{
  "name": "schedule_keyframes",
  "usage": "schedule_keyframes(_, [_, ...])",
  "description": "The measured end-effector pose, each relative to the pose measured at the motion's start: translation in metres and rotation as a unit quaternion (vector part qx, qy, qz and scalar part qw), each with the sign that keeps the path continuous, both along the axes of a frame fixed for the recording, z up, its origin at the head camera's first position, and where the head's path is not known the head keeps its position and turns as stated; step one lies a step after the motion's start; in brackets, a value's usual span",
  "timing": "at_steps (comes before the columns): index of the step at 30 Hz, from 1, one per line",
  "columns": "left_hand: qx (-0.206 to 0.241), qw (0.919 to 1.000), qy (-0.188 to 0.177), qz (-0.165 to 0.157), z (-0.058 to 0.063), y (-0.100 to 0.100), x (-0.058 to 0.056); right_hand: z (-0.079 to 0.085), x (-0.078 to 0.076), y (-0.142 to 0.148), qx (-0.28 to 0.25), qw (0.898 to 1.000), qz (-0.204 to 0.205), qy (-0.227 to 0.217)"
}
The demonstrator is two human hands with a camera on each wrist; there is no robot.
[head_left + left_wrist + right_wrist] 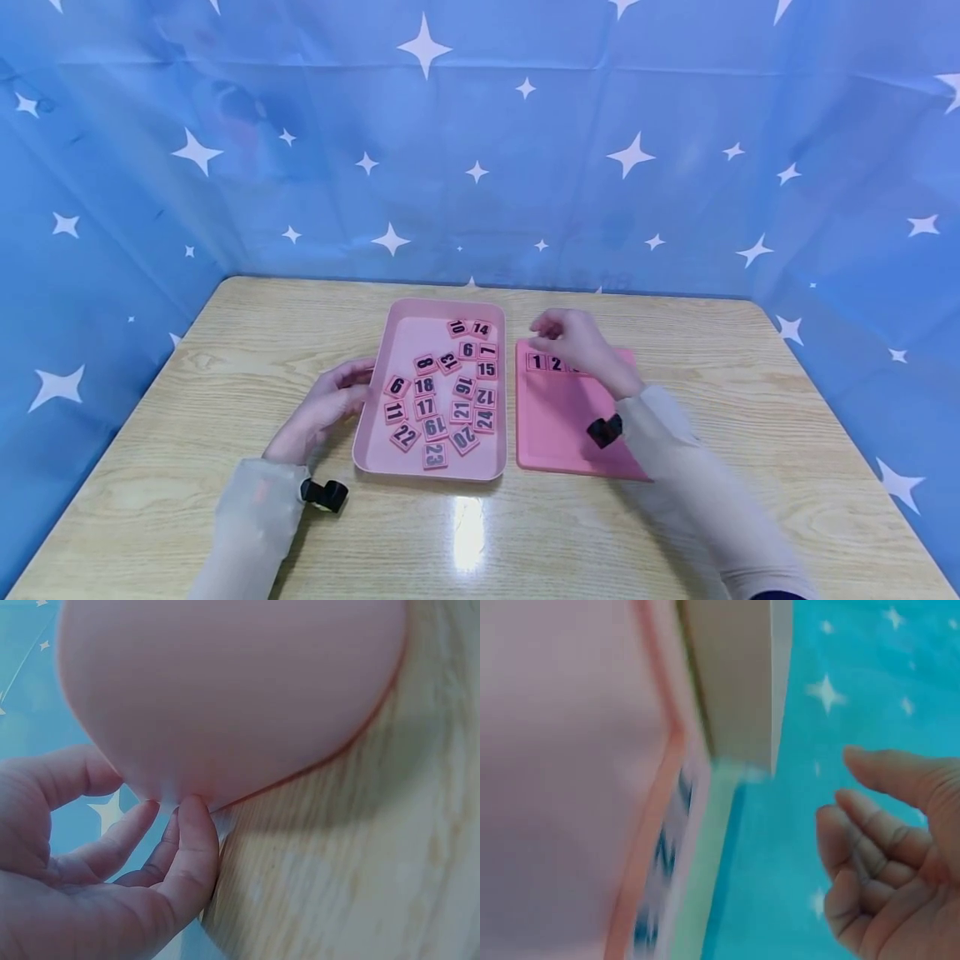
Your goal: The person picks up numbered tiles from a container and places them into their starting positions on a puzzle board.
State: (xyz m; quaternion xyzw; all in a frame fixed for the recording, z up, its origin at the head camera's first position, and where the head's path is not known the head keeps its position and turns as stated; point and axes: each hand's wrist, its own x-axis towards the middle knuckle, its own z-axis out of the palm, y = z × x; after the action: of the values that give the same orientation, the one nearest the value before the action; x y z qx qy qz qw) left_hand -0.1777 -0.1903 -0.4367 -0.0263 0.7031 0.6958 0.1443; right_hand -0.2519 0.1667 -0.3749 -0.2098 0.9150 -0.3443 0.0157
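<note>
Spreading across the tray (416, 333), numbered tiles (425, 407) lie loose on the bench (247, 358) in the head view. The board (555, 425) sits just beside it at 3 o'clock, with tile 1 (537, 362) and tile 2 (556, 363) along its 12 o'clock edge. The left hand (330, 404) is at the tray's 9 o'clock side; the right hand (573, 337) hovers over the board's top edge. Two loose tiles read as 6; one may be an upturned 9, inviting a mix-up.

In the left wrist view, the left hand's loosely bent fingers touch the tray's wall; a hard push could slide it into the board.

In the right wrist view, the right hand is empty, thumb apart from curled fingers, the board towards 9 o'clock. A careless dip could unseat the row.
</note>
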Motion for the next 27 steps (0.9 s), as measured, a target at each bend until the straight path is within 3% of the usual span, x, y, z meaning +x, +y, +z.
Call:
schedule_keyframes(4, [0.002, 1.0, 0.002, 0.003, 0.0, -0.001, 0.0, -0.006, -0.005, -0.038, -0.023, 0.998, 0.051, -0.001])
schedule_keyframes(9, [0.0, 1.0, 0.004, 0.003, 0.0, -0.001, -0.001, -0.017, -0.015, -0.07, -0.022, 0.996, 0.087, -0.015])
schedule_keyframes(16, [-0.004, 1.0, 0.003, 0.007, -0.002, -0.001, -0.002, -0.032, -0.024, -0.087, 0.036, 0.996, 0.08, -0.029])
schedule_keyframes(27, [0.0, 1.0, 0.001, 0.007, -0.002, 0.0, -0.001, -0.031, -0.024, -0.095, 0.123, 0.989, 0.054, -0.061])
